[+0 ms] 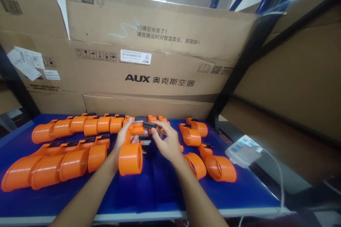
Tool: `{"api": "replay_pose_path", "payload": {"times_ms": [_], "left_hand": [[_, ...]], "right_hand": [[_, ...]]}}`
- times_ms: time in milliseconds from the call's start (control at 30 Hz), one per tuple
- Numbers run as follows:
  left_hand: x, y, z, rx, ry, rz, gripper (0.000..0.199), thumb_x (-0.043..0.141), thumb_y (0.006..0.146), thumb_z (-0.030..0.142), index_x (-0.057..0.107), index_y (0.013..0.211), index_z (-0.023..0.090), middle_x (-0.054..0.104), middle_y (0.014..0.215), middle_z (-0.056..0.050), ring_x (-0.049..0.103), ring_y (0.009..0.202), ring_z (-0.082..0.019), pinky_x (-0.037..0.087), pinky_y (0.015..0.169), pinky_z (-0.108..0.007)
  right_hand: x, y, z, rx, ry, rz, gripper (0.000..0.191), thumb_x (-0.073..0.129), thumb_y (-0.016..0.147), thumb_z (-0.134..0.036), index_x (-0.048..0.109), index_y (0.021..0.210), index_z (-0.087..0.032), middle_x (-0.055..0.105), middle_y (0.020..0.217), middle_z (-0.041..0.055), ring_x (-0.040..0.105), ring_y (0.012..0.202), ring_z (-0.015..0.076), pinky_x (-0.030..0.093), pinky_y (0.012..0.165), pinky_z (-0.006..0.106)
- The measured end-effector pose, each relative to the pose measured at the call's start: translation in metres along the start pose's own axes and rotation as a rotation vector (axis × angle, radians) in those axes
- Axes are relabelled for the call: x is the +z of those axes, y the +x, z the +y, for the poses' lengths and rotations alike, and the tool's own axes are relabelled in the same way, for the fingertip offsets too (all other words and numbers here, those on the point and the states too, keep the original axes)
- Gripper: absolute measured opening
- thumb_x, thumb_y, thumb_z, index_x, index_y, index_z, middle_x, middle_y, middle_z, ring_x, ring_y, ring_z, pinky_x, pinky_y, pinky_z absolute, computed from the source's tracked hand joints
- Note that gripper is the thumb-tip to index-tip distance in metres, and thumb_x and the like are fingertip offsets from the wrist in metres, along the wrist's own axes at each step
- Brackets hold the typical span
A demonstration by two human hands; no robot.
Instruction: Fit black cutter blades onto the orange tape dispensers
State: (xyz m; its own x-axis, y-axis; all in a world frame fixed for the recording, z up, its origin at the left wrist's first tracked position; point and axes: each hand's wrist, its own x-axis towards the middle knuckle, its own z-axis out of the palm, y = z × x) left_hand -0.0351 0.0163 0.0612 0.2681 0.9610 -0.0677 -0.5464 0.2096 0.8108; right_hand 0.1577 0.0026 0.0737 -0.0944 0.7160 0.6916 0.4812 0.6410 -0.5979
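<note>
- Left fingers (128, 126) clamp an orange holder (130, 159)
- Right fingers (157, 138) pinch a black piece (149, 125) at its end, seemingly unfinished
- Lined-up holders (74, 165) already carry dark parts (71, 144)

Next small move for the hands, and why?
Probably press the black piece gently onto the orange part: the right hand pinches it at that part's far end, the left hand holds the part, and the left rows carry similar dark pieces. Whether it's already seated, I can't tell.

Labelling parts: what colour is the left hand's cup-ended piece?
The cup-ended piece is orange, shown best in the head view.
</note>
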Motion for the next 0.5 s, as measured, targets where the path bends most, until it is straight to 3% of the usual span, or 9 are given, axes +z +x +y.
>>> {"api": "replay_pose_path", "payload": {"times_ms": [100, 200, 333, 500], "left_hand": [[-0.007, -0.001, 0.005, -0.06, -0.121, -0.024, 0.059, 0.058, 0.088, 0.071, 0.072, 0.097, 0.013, 0.058, 0.044, -0.002, 0.055, 0.035, -0.018, 0.045, 0.04, -0.027], [-0.007, 0.0, 0.004, -0.08, -0.217, -0.021, 0.053, 0.058, 0.092, 0.065, 0.07, 0.1, 0.013, 0.063, 0.049, -0.003, 0.057, 0.036, -0.017, 0.049, 0.041, -0.027], [-0.002, 0.002, 0.004, -0.019, -0.286, 0.017, 0.043, 0.057, 0.096, 0.055, 0.067, 0.099, 0.014, 0.069, 0.057, -0.004, 0.055, 0.035, -0.013, 0.048, 0.037, -0.023], [0.003, 0.0, 0.003, 0.053, -0.218, 0.023, 0.041, 0.061, 0.093, 0.055, 0.066, 0.09, 0.014, 0.066, 0.055, -0.003, 0.052, 0.033, -0.012, 0.043, 0.035, -0.021]], "right_hand": [[-0.002, 0.001, 0.005, -0.008, -0.112, 0.011, 0.022, 0.062, 0.093, -0.029, 0.072, 0.113, -0.024, 0.074, 0.101, 0.0057, 0.067, 0.085, 0.0221, 0.053, 0.079, 0.035], [-0.002, 0.001, 0.01, -0.047, -0.241, -0.151, 0.02, 0.064, 0.089, -0.022, 0.071, 0.108, -0.023, 0.075, 0.109, 0.0076, 0.066, 0.101, 0.0256, 0.05, 0.091, 0.038], [0.001, -0.003, 0.014, -0.106, -0.348, -0.397, 0.019, 0.065, 0.088, -0.019, 0.07, 0.106, -0.021, 0.074, 0.105, 0.0078, 0.063, 0.1, 0.0246, 0.048, 0.089, 0.037], [0.007, -0.008, 0.016, -0.094, -0.469, -0.491, 0.012, 0.066, 0.086, -0.017, 0.07, 0.097, -0.02, 0.07, 0.099, 0.0086, 0.058, 0.1, 0.0253, 0.043, 0.086, 0.037]]}}
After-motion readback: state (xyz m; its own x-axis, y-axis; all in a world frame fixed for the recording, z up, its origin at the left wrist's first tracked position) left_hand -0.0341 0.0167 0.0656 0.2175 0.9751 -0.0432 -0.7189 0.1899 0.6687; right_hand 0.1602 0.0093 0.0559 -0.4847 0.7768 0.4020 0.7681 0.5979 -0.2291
